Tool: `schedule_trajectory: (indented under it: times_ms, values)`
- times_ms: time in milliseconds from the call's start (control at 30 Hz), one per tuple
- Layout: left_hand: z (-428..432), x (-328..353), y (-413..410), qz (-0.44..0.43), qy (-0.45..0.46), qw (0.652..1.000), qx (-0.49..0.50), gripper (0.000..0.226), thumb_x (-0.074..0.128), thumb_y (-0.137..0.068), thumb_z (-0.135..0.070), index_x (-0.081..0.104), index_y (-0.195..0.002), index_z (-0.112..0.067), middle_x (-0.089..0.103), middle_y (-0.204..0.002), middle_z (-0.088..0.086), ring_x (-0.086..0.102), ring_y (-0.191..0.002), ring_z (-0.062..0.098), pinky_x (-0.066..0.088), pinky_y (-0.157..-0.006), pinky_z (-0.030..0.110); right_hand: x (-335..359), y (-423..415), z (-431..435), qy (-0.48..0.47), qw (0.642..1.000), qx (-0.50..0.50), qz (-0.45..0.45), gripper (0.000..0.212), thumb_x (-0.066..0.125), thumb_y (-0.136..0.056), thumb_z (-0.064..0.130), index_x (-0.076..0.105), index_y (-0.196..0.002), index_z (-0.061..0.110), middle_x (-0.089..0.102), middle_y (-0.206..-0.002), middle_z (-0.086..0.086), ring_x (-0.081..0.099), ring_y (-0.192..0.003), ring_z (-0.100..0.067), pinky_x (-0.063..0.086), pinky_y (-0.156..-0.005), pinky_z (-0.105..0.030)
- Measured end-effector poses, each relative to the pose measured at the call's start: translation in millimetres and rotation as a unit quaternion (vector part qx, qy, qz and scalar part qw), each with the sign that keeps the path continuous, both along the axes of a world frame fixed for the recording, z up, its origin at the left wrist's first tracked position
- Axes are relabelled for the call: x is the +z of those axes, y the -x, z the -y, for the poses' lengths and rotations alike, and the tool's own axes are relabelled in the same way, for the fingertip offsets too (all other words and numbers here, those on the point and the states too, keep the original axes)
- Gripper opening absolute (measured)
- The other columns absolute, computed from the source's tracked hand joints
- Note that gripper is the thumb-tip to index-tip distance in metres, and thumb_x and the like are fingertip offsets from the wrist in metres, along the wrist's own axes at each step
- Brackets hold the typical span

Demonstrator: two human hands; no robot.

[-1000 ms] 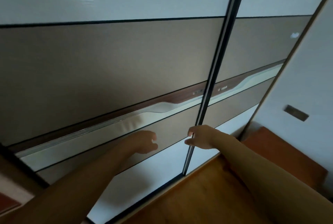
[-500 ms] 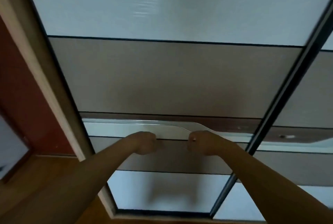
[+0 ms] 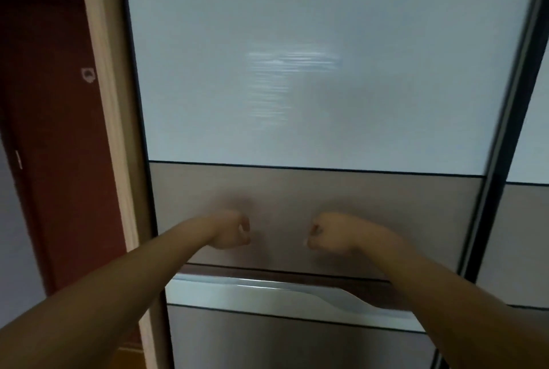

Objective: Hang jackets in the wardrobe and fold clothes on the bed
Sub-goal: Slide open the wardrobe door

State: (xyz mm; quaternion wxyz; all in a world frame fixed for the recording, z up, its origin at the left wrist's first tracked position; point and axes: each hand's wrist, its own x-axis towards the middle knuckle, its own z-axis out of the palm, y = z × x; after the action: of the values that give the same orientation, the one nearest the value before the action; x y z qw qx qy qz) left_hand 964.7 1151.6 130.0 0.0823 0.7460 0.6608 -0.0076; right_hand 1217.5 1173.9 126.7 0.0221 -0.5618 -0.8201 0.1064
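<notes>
1. Two fists face each other in front of the wardrobe door [image 3: 297, 71], which is closed and fills the view from 12 down to 6 o'clock.
2. The left hand [image 3: 230, 230] and the right hand [image 3: 331, 232] each have fingers curled in on nothing, with a gap between them.
3. Both sit over the door's taupe band [image 3: 386, 199], the left toward 7 o'clock and the right toward 5 o'clock; whether the knuckles touch it cannot be told.
4. A silver handle strip [image 3: 252, 291] runs across at 6 o'clock, below the hands.
5. A dark upright rail [image 3: 505, 131] stands at 3 o'clock, and a reddish-brown room door [image 3: 59, 131] at 9 o'clock.
</notes>
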Motion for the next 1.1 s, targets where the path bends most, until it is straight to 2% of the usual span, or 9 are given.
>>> schedule_trajectory:
  times_ms: [133,500,600,667,733,767,867,967,1100]
  values:
    - [1.3,38.5,15.7,-0.001,-0.036,0.999,-0.015,0.049,0.056,-0.098,-0.043,0.053,-0.142,-0.022,0.057,-0.14,0.006,0.056,-0.124,0.025,0.043,-0.099,0.031,42.9,23.5,7.4,-0.047,0.999,0.002,0.025,0.039,0.063,-0.095,0.048,0.072,-0.111,0.014,0.072,-0.113,-0.007,0.065,-0.106,-0.026,0.052,-0.092,-0.033]
    - [15.2,87.4,61.8,-0.01,-0.102,0.994,-0.028,0.047,0.053,-0.099,-0.042,0.051,-0.143,-0.025,0.055,-0.141,0.001,0.053,-0.126,0.022,0.043,-0.102,0.033,101.7,73.3,16.2,-0.106,0.994,-0.02,0.034,0.039,0.061,-0.093,0.055,0.063,-0.118,0.026,0.063,-0.123,0.002,0.058,-0.109,-0.019,0.049,-0.096,-0.039]
    - [14.6,83.7,82.9,0.045,-0.175,0.983,-0.023,0.045,0.053,-0.097,-0.039,0.052,-0.14,-0.026,0.06,-0.13,-0.003,0.057,-0.116,0.018,0.048,-0.099,0.034,101.4,82.1,21.5,-0.201,0.979,-0.011,0.043,0.043,0.054,-0.094,0.055,0.056,-0.128,0.029,0.06,-0.126,0.001,0.057,-0.111,-0.022,0.05,-0.095,-0.042]
    - [11.3,79.9,100.3,0.088,-0.246,0.965,-0.015,0.046,0.054,-0.096,-0.037,0.051,-0.14,-0.027,0.058,-0.131,-0.001,0.057,-0.114,0.018,0.05,-0.098,0.037,98.9,89.6,21.4,-0.298,0.952,0.018,0.067,0.05,0.051,-0.096,0.053,0.049,-0.139,0.028,0.054,-0.136,-0.002,0.051,-0.123,-0.025,0.047,-0.099,-0.044]
    - [7.4,75.6,116.4,0.125,-0.32,0.939,-0.005,0.051,0.056,-0.097,-0.037,0.046,-0.145,-0.027,0.047,-0.142,0.002,0.053,-0.123,0.021,0.048,-0.101,0.036,97.0,99.2,17.4,-0.395,0.911,0.057,0.104,0.059,0.051,-0.097,0.053,0.04,-0.149,0.028,0.036,-0.157,-0.008,0.031,-0.144,-0.03,0.035,-0.112,-0.049]
    - [5.4,73.4,122.7,0.144,-0.352,0.925,0.003,0.054,0.057,-0.097,-0.037,0.043,-0.148,-0.026,0.041,-0.147,0.005,0.048,-0.13,0.023,0.045,-0.104,0.036,96.7,104.2,13.8,-0.425,0.894,0.069,0.121,0.065,0.052,-0.097,0.054,0.032,-0.154,0.03,0.018,-0.166,-0.011,0.014,-0.153,-0.032,0.024,-0.119,-0.054]
    - [1.5,63.2,134.2,0.206,-0.39,0.896,0.039,0.069,0.062,-0.096,-0.038,0.028,-0.156,-0.029,0.014,-0.163,0.011,0.018,-0.15,0.031,0.032,-0.115,0.041,95.9,114.9,-2.2,-0.454,0.869,0.067,0.187,0.091,0.055,-0.094,0.062,-0.002,-0.161,0.036,-0.032,-0.164,-0.012,-0.031,-0.15,-0.036,-0.001,-0.118,-0.07]
    - [-6.3,49.5,141.0,0.269,-0.375,0.885,0.059,0.083,0.065,-0.095,-0.039,0.013,-0.16,-0.034,-0.006,-0.166,0.006,0.0,-0.154,0.029,0.022,-0.12,0.043,92.8,118.2,-18.8,-0.445,0.866,0.04,0.226,0.111,0.063,-0.089,0.062,-0.02,-0.158,0.037,-0.047,-0.155,-0.012,-0.042,-0.143,-0.038,-0.007,-0.112,-0.076]
    - [-26.8,37.6,149.4,0.308,-0.368,0.874,0.079,0.093,0.067,-0.094,-0.041,0.001,-0.16,-0.034,-0.012,-0.166,0.005,-0.002,-0.154,0.028,0.017,-0.122,0.043,88.0,121.0,-39.8,-0.422,0.875,0.007,0.237,0.117,0.07,-0.087,0.056,-0.023,-0.156,0.037,-0.049,-0.154,-0.012,-0.043,-0.143,-0.04,-0.01,-0.109,-0.08]
